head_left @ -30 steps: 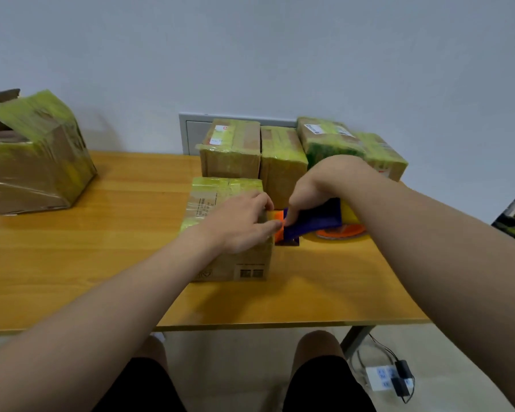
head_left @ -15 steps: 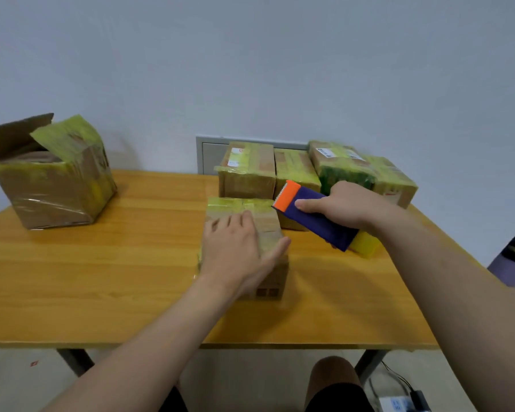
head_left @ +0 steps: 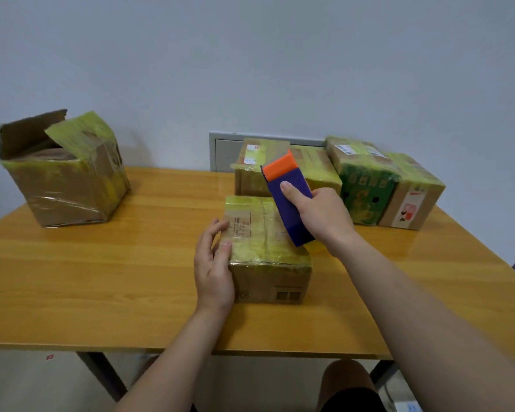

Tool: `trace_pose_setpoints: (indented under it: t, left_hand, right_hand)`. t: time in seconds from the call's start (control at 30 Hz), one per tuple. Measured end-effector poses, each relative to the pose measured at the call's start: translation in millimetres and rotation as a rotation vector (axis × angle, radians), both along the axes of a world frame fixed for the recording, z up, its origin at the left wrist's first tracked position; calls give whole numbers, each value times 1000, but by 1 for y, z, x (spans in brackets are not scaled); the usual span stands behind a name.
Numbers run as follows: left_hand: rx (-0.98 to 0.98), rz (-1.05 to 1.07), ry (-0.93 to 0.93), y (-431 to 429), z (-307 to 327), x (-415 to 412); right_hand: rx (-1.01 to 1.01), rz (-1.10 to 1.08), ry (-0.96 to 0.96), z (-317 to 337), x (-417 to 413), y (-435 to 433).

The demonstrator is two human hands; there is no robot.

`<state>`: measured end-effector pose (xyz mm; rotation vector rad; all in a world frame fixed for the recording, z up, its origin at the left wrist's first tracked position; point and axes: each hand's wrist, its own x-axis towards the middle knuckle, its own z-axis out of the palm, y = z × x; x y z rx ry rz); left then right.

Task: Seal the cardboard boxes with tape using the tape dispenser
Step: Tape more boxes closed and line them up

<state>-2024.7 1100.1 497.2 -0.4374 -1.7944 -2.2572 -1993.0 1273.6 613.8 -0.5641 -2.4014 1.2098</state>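
Right hand (head_left: 324, 217) around tape dispenser (head_left: 287, 200) (tilted), above box (head_left: 265, 248)

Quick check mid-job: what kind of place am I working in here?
Likely a makeshift packing spot in a plain room: wooden table against a bare wall, taped cardboard boxes at its far edge, tape dispenser in the right hand.

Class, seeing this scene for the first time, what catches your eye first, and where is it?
The right hand grips a blue-and-orange tape dispenser above the middle box, which the left hand touches at its left side. At the far left of the table sits a bigger box with a raised flap; more taped boxes line the back right.
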Motion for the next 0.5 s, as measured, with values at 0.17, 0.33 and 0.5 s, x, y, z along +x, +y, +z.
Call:
trace_pose_setpoints:
  t: [0.17,0.33,0.5]
  left_hand:
    - [-117,-247,-118,-18,11,-3]
    - [-868,237,483,-12,51,16]
    - [-1398,176,425,34,59,43]
  right_hand:
    - [-18,-27,-20,-8,1,5]
    - [-97,-19,0,-10,3,5]
    - [-380,-35,69,-14,18,8]
